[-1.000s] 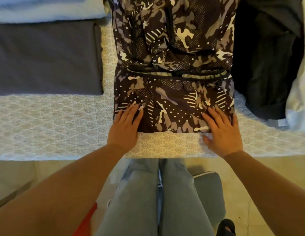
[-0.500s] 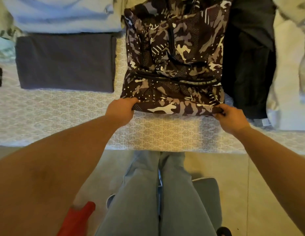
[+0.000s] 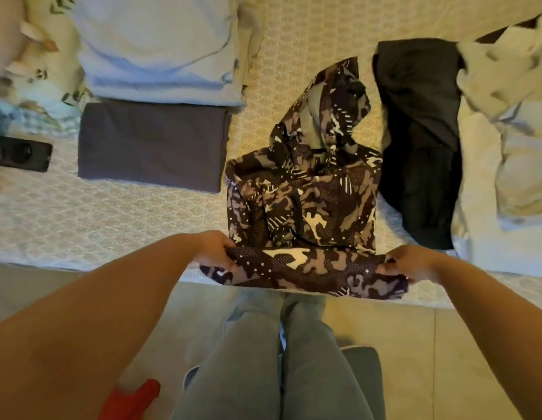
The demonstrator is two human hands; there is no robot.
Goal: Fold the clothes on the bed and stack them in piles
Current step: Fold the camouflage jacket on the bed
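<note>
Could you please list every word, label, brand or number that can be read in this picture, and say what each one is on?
None can be read.
The camouflage jacket shows only pattern, no lettering.
The dark device on the bed shows no legible marking; it is too blurred.
The folded grey garment and black garment are plain.

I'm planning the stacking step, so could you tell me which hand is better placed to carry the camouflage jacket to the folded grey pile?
Probably left: the left hand grips the camouflage jacket on the side nearer the grey pile.
</note>
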